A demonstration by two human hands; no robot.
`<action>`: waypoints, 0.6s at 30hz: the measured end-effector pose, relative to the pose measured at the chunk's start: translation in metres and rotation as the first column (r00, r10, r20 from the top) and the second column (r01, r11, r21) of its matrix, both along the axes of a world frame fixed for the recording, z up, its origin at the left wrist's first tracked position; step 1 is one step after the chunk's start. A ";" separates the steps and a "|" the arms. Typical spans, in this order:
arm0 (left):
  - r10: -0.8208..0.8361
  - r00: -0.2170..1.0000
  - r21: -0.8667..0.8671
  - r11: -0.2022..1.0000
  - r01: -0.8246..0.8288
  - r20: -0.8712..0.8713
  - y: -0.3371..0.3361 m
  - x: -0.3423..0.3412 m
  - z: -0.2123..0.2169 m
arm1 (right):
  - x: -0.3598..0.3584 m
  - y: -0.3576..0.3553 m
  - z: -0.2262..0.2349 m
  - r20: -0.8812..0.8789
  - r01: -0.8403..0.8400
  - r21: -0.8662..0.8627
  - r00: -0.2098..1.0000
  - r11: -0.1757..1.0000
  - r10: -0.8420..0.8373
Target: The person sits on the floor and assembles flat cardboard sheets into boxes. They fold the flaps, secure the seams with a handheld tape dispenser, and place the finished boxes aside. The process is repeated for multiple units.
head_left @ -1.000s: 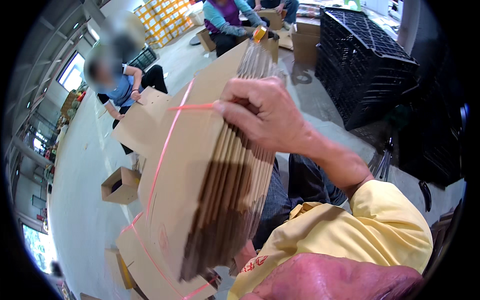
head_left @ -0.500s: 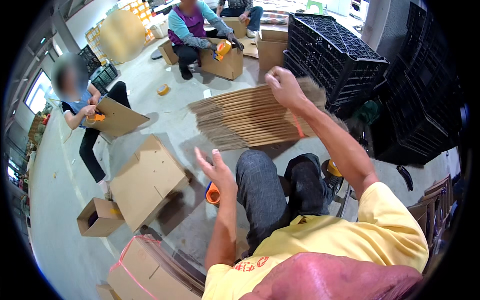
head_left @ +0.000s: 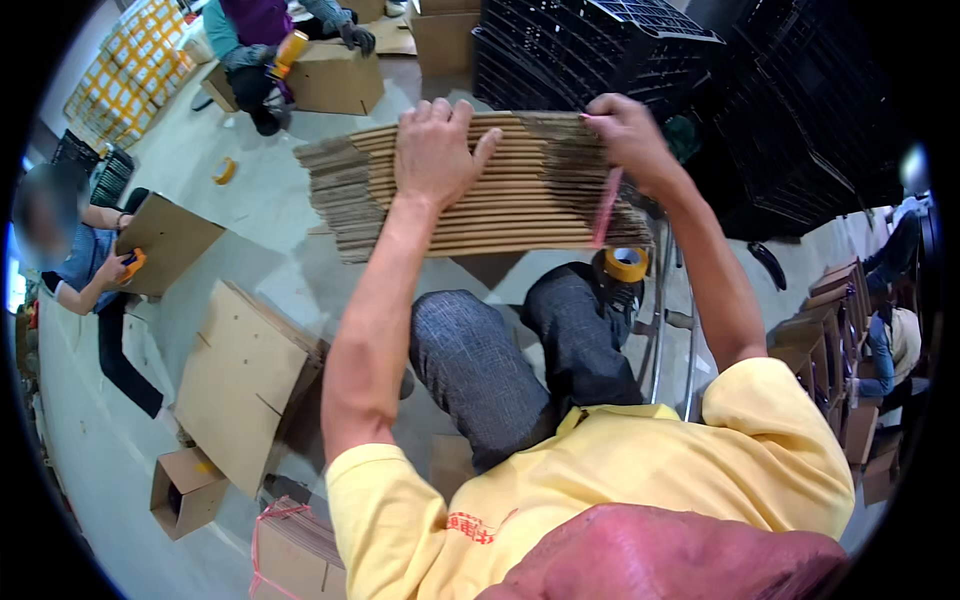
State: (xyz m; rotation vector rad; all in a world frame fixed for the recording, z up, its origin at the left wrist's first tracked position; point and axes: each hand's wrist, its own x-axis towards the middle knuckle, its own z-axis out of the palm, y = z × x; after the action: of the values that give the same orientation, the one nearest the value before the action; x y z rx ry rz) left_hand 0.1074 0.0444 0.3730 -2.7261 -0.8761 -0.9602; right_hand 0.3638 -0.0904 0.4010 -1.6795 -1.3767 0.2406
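Observation:
A bundle of flattened cardboard boxes [head_left: 500, 190] stands in front of my knees, its folded edges facing up. My left hand [head_left: 440, 155] lies open on top of it, the thumb spread to the right. At the bundle's far right corner, my right hand [head_left: 632, 140] is closed, with a bit of pink showing at its fingertips. A pink strap [head_left: 607, 208] runs across the right end of the bundle, below this hand. Just beyond the bundle's near right corner is a roll of yellow tape [head_left: 626, 263].
Black plastic crates [head_left: 600, 50] are stacked beyond the bundle and to the right. Flat cardboard [head_left: 240, 375] and a small open box [head_left: 188, 492] lie to my left. One co-worker holds a cardboard sheet [head_left: 170, 245]; another is at a box [head_left: 335, 80] with a tape dispenser [head_left: 288, 52].
My left hand has gone from above my left knee onto the bundle. My right hand has moved from above the bundle to the strap at its right end. The view has shifted.

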 end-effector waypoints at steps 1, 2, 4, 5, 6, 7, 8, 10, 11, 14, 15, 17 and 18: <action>0.007 1.000 0.013 1.000 -0.007 0.004 0.004 0.004 0.004 | 0.027 -0.030 0.011 -0.036 0.171 -0.055 0.984 0.984 -0.174; 0.011 1.000 0.034 0.999 -0.011 -0.001 0.007 0.007 0.006 | 0.066 -0.052 0.004 -0.350 0.196 -0.181 0.903 0.964 -0.250; -0.022 0.998 0.095 0.995 0.017 0.055 0.017 0.020 0.002 | 0.135 -0.100 -0.046 0.199 0.517 -0.010 0.840 0.856 -0.505; -0.025 0.999 0.092 0.996 0.021 0.047 0.022 0.018 0.001 | 0.172 -0.125 -0.076 0.248 0.586 -0.074 0.794 0.807 -0.554; -0.041 0.998 0.079 0.996 0.037 0.052 0.022 0.023 -0.001 | 0.221 -0.167 -0.114 0.300 0.628 -0.086 0.756 0.773 -0.581; -0.041 0.999 0.042 0.998 0.040 0.023 0.021 0.025 0.000 | 0.254 -0.210 -0.150 0.307 0.730 -0.202 0.680 0.653 -0.666; -0.036 0.999 0.059 0.998 0.035 0.014 0.021 0.022 -0.003 | 0.263 -0.237 -0.178 0.381 0.789 -0.172 0.606 0.590 -0.699; 0.001 1.000 0.101 0.995 -0.001 0.000 0.020 0.012 -0.006 | 0.255 -0.262 -0.207 0.323 0.776 -0.172 0.627 0.607 -0.709; -0.029 1.000 0.055 0.998 0.028 0.009 0.015 0.010 -0.005 | 0.248 -0.276 -0.216 0.275 0.787 -0.189 0.617 0.588 -0.738; -0.075 0.997 0.015 0.997 0.074 0.028 -0.002 -0.004 -0.010 | 0.230 -0.278 -0.240 0.349 0.684 -0.444 0.727 0.579 -0.591; -0.066 0.998 0.017 0.998 0.066 0.013 -0.010 -0.011 -0.012 | 0.217 -0.269 -0.244 0.406 0.596 -0.533 0.803 0.600 -0.437; -0.099 0.994 0.025 0.995 0.098 0.041 -0.020 -0.023 -0.016 | 0.176 -0.237 -0.251 0.430 0.487 -0.574 0.864 0.658 -0.263; -0.126 0.990 0.031 0.992 0.124 0.065 -0.025 -0.027 -0.019 | 0.164 -0.224 -0.263 0.429 0.470 -0.519 0.866 0.714 -0.259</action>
State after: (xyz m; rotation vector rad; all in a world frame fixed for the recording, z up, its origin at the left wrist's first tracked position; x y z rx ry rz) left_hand 0.0809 0.0195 0.3544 -2.7687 -0.7029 -1.0833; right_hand 0.5282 -0.3143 0.1376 -2.6108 -1.2143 0.1863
